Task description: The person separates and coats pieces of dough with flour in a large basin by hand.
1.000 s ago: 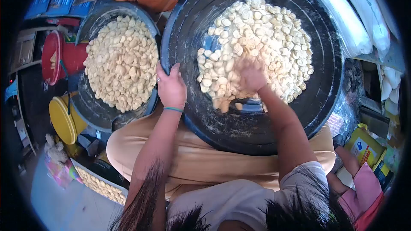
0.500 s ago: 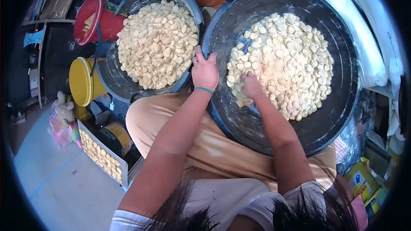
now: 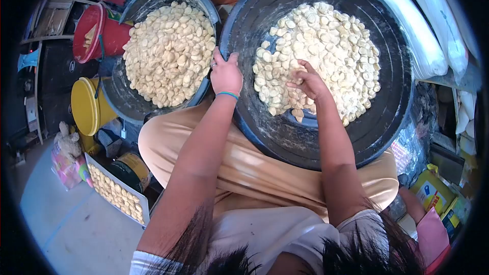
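Observation:
A wide black basin [image 3: 285,145] rests at my lap, holding a heap of pale round dough pieces [image 3: 336,46] dusted with flour. My left hand [image 3: 226,74] grips the basin's left rim, thumb and fingers over the edge. Over the heap's lower left part is my right hand [image 3: 308,82], its fingers apart and curved, with nothing clearly held. To the left, a second dark tub [image 3: 122,104] carries another heap of similar pieces [image 3: 170,56].
A red bucket [image 3: 104,33] and a yellow bucket [image 3: 91,107] stand left. A tray of round pieces [image 3: 116,191] lies lower left. White sacks [image 3: 412,35] line the upper right. Another person's pink-clothed part [image 3: 433,234] shows at lower right.
The view has shifted between frames. My right hand, earlier down among the pieces, is now above them with its fingers spread. My left hand has stayed at the rim.

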The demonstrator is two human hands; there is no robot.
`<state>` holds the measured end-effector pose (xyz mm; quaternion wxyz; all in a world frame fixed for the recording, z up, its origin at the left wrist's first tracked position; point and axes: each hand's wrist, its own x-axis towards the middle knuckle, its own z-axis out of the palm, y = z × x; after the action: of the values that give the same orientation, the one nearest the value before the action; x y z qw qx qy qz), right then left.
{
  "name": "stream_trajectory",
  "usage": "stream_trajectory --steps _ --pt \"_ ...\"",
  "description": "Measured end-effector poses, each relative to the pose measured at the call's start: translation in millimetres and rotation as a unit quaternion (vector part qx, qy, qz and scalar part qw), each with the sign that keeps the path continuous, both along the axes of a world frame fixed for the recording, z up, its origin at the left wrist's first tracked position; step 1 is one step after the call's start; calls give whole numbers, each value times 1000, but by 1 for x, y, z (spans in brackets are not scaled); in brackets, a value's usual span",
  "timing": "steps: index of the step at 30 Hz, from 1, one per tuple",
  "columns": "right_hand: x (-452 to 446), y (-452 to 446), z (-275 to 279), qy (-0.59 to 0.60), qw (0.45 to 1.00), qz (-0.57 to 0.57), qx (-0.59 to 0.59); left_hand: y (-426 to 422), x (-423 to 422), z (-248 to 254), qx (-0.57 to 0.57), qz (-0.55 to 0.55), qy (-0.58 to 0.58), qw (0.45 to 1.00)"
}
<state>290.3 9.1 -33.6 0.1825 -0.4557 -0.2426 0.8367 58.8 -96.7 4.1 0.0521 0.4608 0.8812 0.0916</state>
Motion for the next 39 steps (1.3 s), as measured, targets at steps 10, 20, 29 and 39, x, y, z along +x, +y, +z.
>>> stream_trajectory --steps 10,20,29,39 --pt "8 -10 -27 -188 967 95 144 2 1 2 -10 5 2 1000" --pt "6 -7 -1 116 990 -41 63 7 -2 4 -14 8 -1 1000" --pt "-1 7 -91 -382 776 103 491 7 -2 2 -12 7 -4 1000" --pt "-98 -15 -99 -287 860 193 375 8 -5 2 16 -26 20 999"
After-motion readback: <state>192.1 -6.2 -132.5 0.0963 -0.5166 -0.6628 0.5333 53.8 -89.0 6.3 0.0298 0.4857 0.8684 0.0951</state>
